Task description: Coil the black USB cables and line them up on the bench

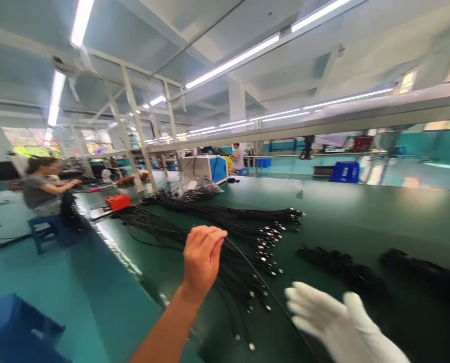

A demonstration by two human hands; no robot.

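Left hand (204,257), bare, is raised above the bench with fingertips pinched together, apparently on a thin black cable (261,279). The cable slants down from that pinch toward the lower right, over the dark green tabletop (345,206). Right hand (319,312), in a white knit glove, has fingers extended and thumb apart, gripping nothing; the cable passes close by its fingertips, contact uncertain. Beneath and beyond the left hand lies a spread of loose black cables with small silvery connector ends (152,222); blurred dark bundles (341,264) lie beyond the right. Step in hand, judged: managing one cable singly. Next move, judged: calls for a steady left pinch and clearance from neighbouring connectors.
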